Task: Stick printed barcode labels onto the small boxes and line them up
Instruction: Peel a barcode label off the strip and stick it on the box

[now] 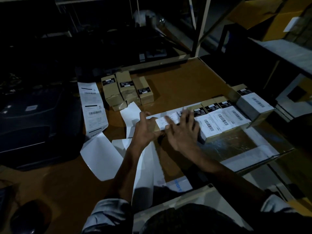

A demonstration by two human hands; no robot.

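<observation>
A person sits at a brown table [177, 85] in a dim room. Both hands are on one small box [163, 126] in the middle of the table. The left hand [146, 130] holds the left end of this box, with its fingers curled around the edge and one finger sticking up. The right hand [183, 130] lies flat on top of the box, with its fingers straight and spread apart, and it presses down on a white barcode label [168, 119] that sits on the box top. Just to the right of this box stands a row of labelled boxes [222, 119], side by side and touching, each with a white label and a black sticker on top. At the far right end of the row, one bigger labelled box [255, 105] sits a bit higher. Farther back on the table is a group of three plain brown boxes [126, 90] with only black stickers on them. A long strip of printed labels [92, 107] lies to the left of those boxes. White backing sheets [101, 157] with no labels on them curl on the table near the arms. A dark printer [38, 125] sits at the left side.
</observation>
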